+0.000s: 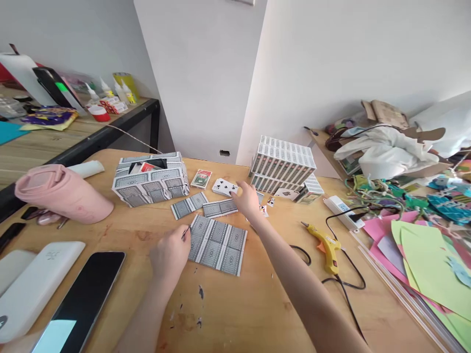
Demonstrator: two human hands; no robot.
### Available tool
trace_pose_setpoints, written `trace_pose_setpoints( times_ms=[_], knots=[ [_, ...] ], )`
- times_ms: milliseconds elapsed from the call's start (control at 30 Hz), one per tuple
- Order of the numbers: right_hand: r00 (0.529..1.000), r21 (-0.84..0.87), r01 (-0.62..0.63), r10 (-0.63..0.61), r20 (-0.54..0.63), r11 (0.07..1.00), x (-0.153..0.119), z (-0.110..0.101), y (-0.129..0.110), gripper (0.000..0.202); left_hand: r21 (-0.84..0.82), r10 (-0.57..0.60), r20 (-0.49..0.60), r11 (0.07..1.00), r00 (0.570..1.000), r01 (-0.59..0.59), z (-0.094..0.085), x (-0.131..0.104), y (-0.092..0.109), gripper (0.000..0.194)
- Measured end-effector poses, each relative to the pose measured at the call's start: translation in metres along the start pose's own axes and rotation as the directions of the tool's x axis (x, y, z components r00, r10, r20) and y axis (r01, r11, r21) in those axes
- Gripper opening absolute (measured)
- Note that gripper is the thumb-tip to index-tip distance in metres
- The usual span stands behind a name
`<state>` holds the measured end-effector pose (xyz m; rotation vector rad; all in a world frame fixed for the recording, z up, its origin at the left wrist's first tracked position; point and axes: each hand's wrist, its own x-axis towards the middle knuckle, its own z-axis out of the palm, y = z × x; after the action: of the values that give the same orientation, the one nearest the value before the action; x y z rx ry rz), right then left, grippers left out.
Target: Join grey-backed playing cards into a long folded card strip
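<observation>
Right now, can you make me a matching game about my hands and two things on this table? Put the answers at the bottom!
Column one:
1. left hand
2. right hand
3. card panel
4. glue gun

Column two:
A. beside the face-up cards
B. mostly yellow
C. patterned in grey and white
D. closed around a small dark thing

Right pairs: 1-D, 2-A, 3-C, 4-B

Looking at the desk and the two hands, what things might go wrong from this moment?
The right hand is at the face-up cards, so it might push their pile apart. The left hand holds a thin dark item close to the joined card panel, which could be nudged or scratched. The yellow glue gun lies beside the right forearm; a sideways swing might knock it.
</observation>
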<state>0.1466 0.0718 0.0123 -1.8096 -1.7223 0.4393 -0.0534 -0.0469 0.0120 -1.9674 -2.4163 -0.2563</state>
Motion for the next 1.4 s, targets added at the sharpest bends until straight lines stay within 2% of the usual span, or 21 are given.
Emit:
trace_pose_setpoints(
  times_ms=[100,200,400,567,700,800,867,967,1033,1100,1167,1200,1300,1400],
  knots=[
    [0.980,-0.179,0.016,0.019,0.197,0.984,0.023,0.005,-0.007,0.058,-0.046,-0.004,-0.036,0.999,0.999,0.002,0.000,-0.001,0.000,0.023],
    [0.953,-0.268,-0.013,0.093,0.288,0.963,0.031,0.009,-0.009,0.062,-0.080,0.002,-0.107,0.997,0.994,-0.011,0.004,0.000,-0.002,0.023],
    [0.950,-0.262,-0.022,0.101,0.294,0.965,0.033,0.003,-0.006,0.056,-0.083,-0.006,-0.211,0.996,0.977,-0.011,0.016,0.004,-0.007,0.025],
    [0.963,-0.155,-0.018,0.059,0.264,0.988,0.027,-0.018,-0.004,0.054,-0.102,-0.005,-0.239,0.995,0.971,-0.020,0.020,0.005,-0.009,0.024],
    [0.977,0.066,0.006,-0.020,0.210,0.998,-0.011,-0.047,0.004,0.057,-0.126,-0.009,-0.226,0.992,0.974,-0.020,0.019,0.004,-0.011,0.024],
    [0.966,0.148,-0.019,-0.020,0.258,0.989,-0.058,-0.069,0.015,0.059,-0.142,0.002,-0.203,0.989,0.979,-0.032,0.014,0.004,-0.011,0.022],
    [0.958,0.155,-0.052,0.005,0.286,0.987,-0.090,-0.079,0.022,0.054,-0.162,0.058,-0.240,0.982,0.969,-0.098,0.007,0.003,-0.009,0.023],
    [0.963,0.074,-0.162,0.141,0.230,0.984,-0.129,-0.085,0.035,0.053,-0.182,0.175,-0.390,0.948,0.904,-0.262,-0.007,-0.001,0.003,0.036],
    [0.950,0.069,-0.248,0.229,0.213,0.966,-0.145,-0.082,0.043,0.054,-0.248,0.291,-0.419,0.874,0.860,-0.417,-0.012,-0.005,0.019,0.029],
    [0.932,0.131,-0.325,0.294,0.213,0.936,-0.155,-0.075,0.051,0.056,-0.347,0.454,-0.350,0.750,0.819,-0.564,-0.010,-0.007,0.038,0.022],
    [0.903,0.257,-0.416,0.362,0.233,0.872,-0.160,-0.066,0.056,0.058,-0.409,0.563,-0.256,0.673,0.786,-0.616,-0.003,-0.005,0.058,0.020],
    [0.889,0.334,-0.453,0.391,0.239,0.827,-0.162,-0.062,0.057,0.058,-0.406,0.591,-0.203,0.675,0.780,-0.617,0.003,-0.003,0.067,0.020],
    [0.868,0.516,-0.491,0.441,0.226,0.702,-0.163,-0.054,0.056,0.060,-0.340,0.588,-0.100,0.738,0.803,-0.583,0.018,0.005,0.084,0.016],
    [0.854,0.606,-0.496,0.478,0.208,0.622,-0.165,-0.054,0.050,0.062,-0.319,0.613,-0.083,0.730,0.786,-0.604,0.027,0.011,0.088,0.024]
  ],
)
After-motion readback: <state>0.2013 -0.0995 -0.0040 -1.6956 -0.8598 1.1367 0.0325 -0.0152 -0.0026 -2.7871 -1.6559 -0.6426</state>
